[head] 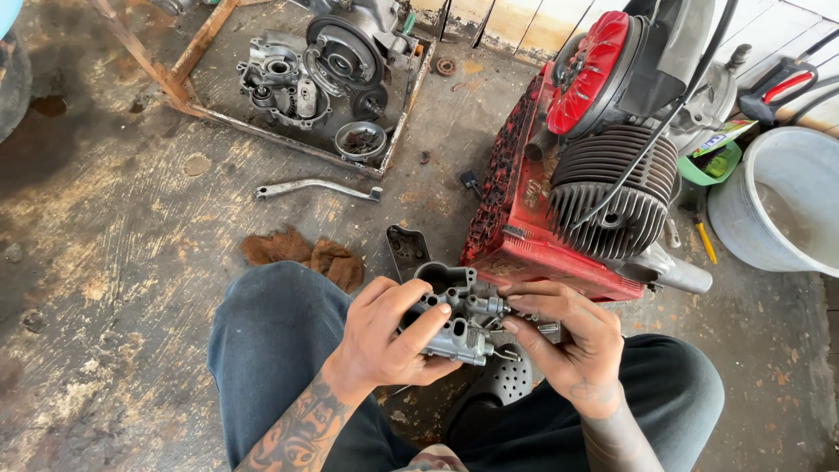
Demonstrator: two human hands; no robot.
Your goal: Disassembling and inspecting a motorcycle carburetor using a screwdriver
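Grey metal carburettor (pixel 454 315) clamped in left hand (pixel 384 336) above the knees; right hand (pixel 564 336) fingertips pinch its side fitting, beside red engine (pixel 568 175).

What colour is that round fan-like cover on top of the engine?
The fan cover is bright red, above the dark grey finned cylinder; the head view shows it best.
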